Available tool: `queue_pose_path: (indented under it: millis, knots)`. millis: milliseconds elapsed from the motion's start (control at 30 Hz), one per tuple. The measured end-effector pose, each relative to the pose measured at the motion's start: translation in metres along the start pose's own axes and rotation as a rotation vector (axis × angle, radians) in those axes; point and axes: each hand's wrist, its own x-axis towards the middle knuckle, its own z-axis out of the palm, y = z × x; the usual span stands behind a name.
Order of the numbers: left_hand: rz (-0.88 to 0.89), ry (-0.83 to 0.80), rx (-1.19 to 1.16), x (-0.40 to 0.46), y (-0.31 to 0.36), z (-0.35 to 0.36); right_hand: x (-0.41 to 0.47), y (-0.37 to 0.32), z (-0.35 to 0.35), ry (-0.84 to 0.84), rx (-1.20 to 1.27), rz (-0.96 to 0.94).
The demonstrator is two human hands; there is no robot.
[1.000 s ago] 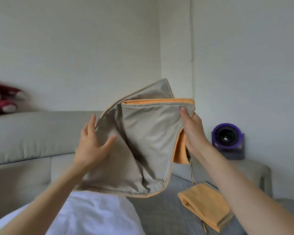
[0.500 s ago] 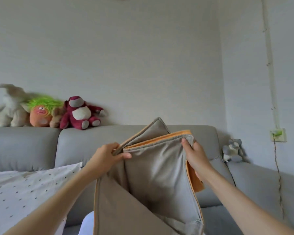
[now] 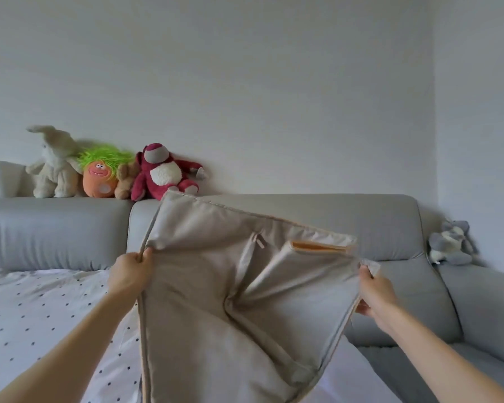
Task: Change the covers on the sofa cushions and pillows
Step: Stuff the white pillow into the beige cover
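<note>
Now the beige cover (image 3: 204, 286) hangs stretched between my hands, its long edge running from my left hand (image 3: 130, 273) across to my right hand (image 3: 374, 295). Both pinch its side seams; the orange-lined opening (image 3: 320, 246) gapes just above my right fingers (image 3: 365, 271).

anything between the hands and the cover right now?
Nothing visible. The left hand grips the cover at its left edge, and the right hand pinches its right edge, so both already touch it. The cover hangs spread between them in front of the sofa.
</note>
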Motion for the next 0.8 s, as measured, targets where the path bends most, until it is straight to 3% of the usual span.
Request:
queue_pose_path:
  millis: [100, 200, 300, 433, 500, 633, 800]
  knots:
    - [-0.143, -0.283, 0.247, 0.003, -0.044, 0.007, 0.003, 0.031, -0.014, -0.123, 0.054, 0.247]
    - [-0.195, -0.490, 0.392, 0.002, -0.059, 0.014, -0.001, 0.050, -0.023, -0.163, -0.039, 0.307]
    - [-0.002, -0.637, 0.507, -0.007, -0.044, 0.024, -0.003, 0.061, -0.029, -0.106, -0.032, 0.362]
    - [0.395, -0.742, 0.477, -0.051, -0.032, 0.057, -0.006, 0.078, -0.043, -0.050, 0.070, 0.433]
    - [0.510, -0.777, 0.376, -0.086, -0.037, 0.077, -0.011, 0.084, -0.049, -0.061, 0.090, 0.439]
    - [0.772, -0.908, 0.274, -0.142, -0.030, 0.106, -0.026, 0.085, -0.055, -0.050, 0.162, 0.373]
    - [0.937, -0.990, 0.402, -0.162, -0.004, 0.118, -0.043, 0.056, -0.059, -0.096, 0.166, 0.232]
